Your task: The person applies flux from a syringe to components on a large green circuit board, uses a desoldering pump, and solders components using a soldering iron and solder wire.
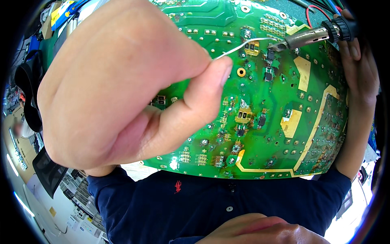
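A large green circuit board [260, 162] fills the middle, with gold-coloured pads, small chips and brown stains on it. My left hand [122, 81] hangs over its left part, very near the camera, thumb and forefinger pinching a thin length of solder wire [239, 46]. The wire bends right toward a small black chip [270, 55]. At the upper right, a soldering iron [306, 38] points left, its tip at the chip beside the wire's end. My right hand [359, 69] is closed around the iron's dark handle, partly lost in the dark rim of the picture.
A blue cutter-like tool [67, 15] lies at the upper left, and a black strap [30, 91] is below it. Behind the board's top right edge, a red wire [310, 15] and other cables lie on a green mat [298, 13].
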`<state>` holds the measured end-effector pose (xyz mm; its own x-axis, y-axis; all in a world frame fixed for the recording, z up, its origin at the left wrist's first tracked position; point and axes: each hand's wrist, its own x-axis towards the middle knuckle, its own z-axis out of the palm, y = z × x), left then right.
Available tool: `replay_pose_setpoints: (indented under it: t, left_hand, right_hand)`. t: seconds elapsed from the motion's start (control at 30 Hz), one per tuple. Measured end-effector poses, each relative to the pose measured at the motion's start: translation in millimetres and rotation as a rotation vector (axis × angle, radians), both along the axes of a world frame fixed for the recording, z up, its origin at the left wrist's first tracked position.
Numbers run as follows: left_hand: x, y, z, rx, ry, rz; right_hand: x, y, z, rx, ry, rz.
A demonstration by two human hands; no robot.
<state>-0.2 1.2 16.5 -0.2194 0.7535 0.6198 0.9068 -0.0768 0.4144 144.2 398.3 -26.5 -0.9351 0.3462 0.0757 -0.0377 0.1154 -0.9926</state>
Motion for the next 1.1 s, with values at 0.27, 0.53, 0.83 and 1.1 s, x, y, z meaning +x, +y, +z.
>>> replay_pose_setpoints:
  t: [0.27, 0.53, 0.83, 1.1]
  left_hand:
    - [-1, 0, -1, 0.006, 0.004, -0.004]
    - [-2, -1, -1, 0.012, 0.003, -0.010]
    - [0, -1, 0, -0.016, 0.008, 0.026]
    - [0, 0, 0, -0.011, 0.010, 0.012]
  right_hand:
    - [-1, -3, 10, -0.256, -0.034, 0.118]
    - [-1, 2, 7, -0.012, -0.053, 0.079]
    - [-2, -7, 7, 0.405, -0.090, 0.053]
    - [5, 0, -22, -0.045, 0.132, 0.008]
